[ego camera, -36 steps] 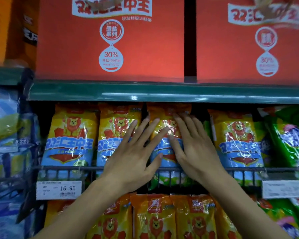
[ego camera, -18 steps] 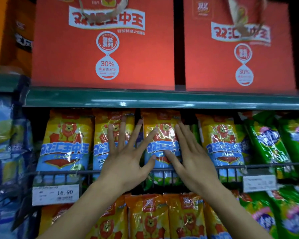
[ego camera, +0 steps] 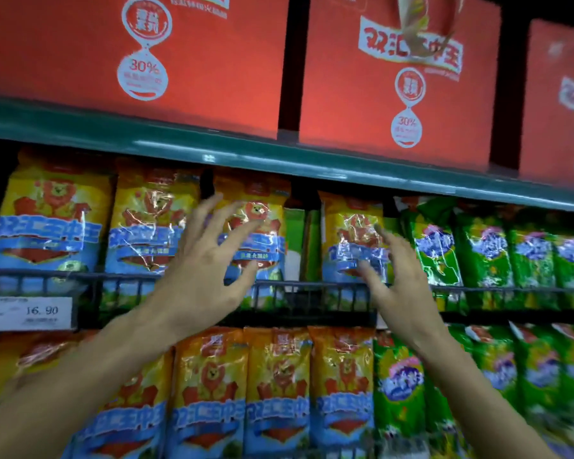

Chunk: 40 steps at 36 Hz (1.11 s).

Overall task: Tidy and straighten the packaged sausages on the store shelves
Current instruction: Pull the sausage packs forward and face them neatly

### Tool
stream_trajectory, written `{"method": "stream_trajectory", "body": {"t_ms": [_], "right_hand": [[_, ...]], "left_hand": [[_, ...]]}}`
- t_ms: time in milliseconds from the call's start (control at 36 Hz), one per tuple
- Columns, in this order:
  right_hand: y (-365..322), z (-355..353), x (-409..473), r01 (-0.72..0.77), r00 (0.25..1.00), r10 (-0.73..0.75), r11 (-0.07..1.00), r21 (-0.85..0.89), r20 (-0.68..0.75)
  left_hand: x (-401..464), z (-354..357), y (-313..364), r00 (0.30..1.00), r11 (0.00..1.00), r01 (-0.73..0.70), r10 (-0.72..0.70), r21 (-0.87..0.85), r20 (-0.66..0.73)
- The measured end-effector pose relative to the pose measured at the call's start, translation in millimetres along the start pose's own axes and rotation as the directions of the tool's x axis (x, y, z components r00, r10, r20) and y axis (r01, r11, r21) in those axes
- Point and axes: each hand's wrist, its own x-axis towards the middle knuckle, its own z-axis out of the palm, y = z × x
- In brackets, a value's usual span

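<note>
Head view, single entry.

Left grip (ego camera: 209, 260): my fingers spread and loosely bent, holding nothing, in front of the third yellow sausage pack (ego camera: 262, 223) of the middle row; whether the fingertips touch its film I cannot tell.

Right grip (ego camera: 398, 279): fingers apart and relaxed, holding nothing, at the lower right corner of the fourth yellow sausage pack (ego camera: 352, 233). Contact unclear, the hand is blurred.

Task stock: yellow lion-print packs stand upright behind the wire rail (ego camera: 309, 286), two more at 9 o'clock of my left grip (ego camera: 50, 220) (ego camera: 150, 220). Between the third and fourth packs a gap shows a green and white pack (ego camera: 295, 240) set further back.

Surroundings: green sausage packs (ego camera: 478, 250) at 3 o'clock of my right grip. Lower row at 6 o'clock: orange-topped packs (ego camera: 279, 385), then green ones (ego camera: 401, 385). Price tag (ego camera: 30, 314) reading 16.90 at 9 o'clock on the rail. Green shelf edge (ego camera: 279, 160) at 12 o'clock, carrying red gift boxes (ego camera: 179, 61) (ego camera: 395, 77).

Obstruction: both forearms cross the lower row.
</note>
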Motion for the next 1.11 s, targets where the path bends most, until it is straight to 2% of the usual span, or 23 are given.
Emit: {"method": "stream_trajectory", "body": {"t_ms": [83, 139, 222, 333, 389, 444, 556, 611, 667, 750, 806, 861, 917, 1000, 1056, 1111], "right_hand": [[24, -14, 11, -0.057, 0.998, 0.056, 0.998, 0.029, 0.027], [37, -18, 16, -0.064, 0.996, 0.063, 0.998, 0.027, 0.068], [51, -20, 25, -0.088, 0.989, 0.084, 0.996, 0.03, 0.121], [57, -16, 31, -0.073, 0.958, 0.092, 0.994, -0.081, 0.27], [59, -14, 34, -0.054, 0.956, 0.084, 0.992, -0.112, 0.28], [63, -14, 38, -0.052, 0.957, 0.074, 0.995, -0.083, 0.28], [67, -16, 44, -0.099, 0.943, 0.079, 0.994, 0.047, 0.322], [66, -14, 43, -0.11, 0.955, 0.073, 0.988, 0.112, 0.289], [63, -11, 41, -0.108, 0.972, 0.065, 0.977, 0.186, 0.224], [55, -7, 39, -0.103, 0.986, 0.057, 0.946, 0.309, 0.154], [47, -5, 40, -0.093, 0.988, 0.05, 0.948, 0.304, 0.145], [40, -2, 41, -0.071, 0.986, 0.032, 0.967, 0.246, 0.162], [37, 3, 42, -0.043, 0.978, 0.004, 0.983, 0.18, 0.209], [34, 10, 40, -0.017, 0.962, -0.011, 0.995, 0.098, 0.274], [31, 12, 40, -0.032, 0.967, -0.004, 0.99, 0.137, 0.255], [25, 12, 41, -0.046, 0.975, 0.001, 0.979, 0.198, 0.222]], "left_hand": [[15, 11, 31, 0.994, 0.994, -0.093, 0.096, -0.058, 0.049], [29, 23, 47, 0.992, 0.994, -0.076, 0.084, -0.073, 0.099], [48, 43, 60, 0.988, 0.998, -0.068, 0.066, 0.012, 0.137], [56, 63, 59, 0.975, 1.0, -0.021, 0.018, 0.014, 0.22], [55, 71, 56, 0.961, 0.995, -0.068, 0.047, 0.068, 0.274], [54, 74, 52, 0.946, 0.987, -0.109, 0.067, 0.116, 0.318], [55, 69, 52, 0.924, 0.993, -0.073, 0.031, 0.096, 0.38], [56, 67, 53, 0.916, 0.994, -0.082, 0.047, 0.071, 0.399], [55, 66, 54, 0.918, 0.998, -0.055, 0.052, -0.005, 0.393], [56, 67, 51, 0.949, 0.988, -0.008, 0.056, -0.153, 0.309], [55, 68, 50, 0.972, 0.979, 0.015, 0.034, -0.204, 0.232], [52, 67, 47, 0.986, 0.98, 0.044, -0.01, -0.196, 0.169], [50, 64, 39, 0.993, 0.993, 0.041, -0.028, -0.111, 0.118], [48, 59, 29, 0.996, 0.998, -0.059, 0.058, 0.011, 0.074], [47, 57, 29, 0.995, 0.997, -0.064, 0.066, -0.035, 0.071], [46, 55, 28, 0.994, 0.995, 0.01, 0.0, -0.095, 0.108]]}}
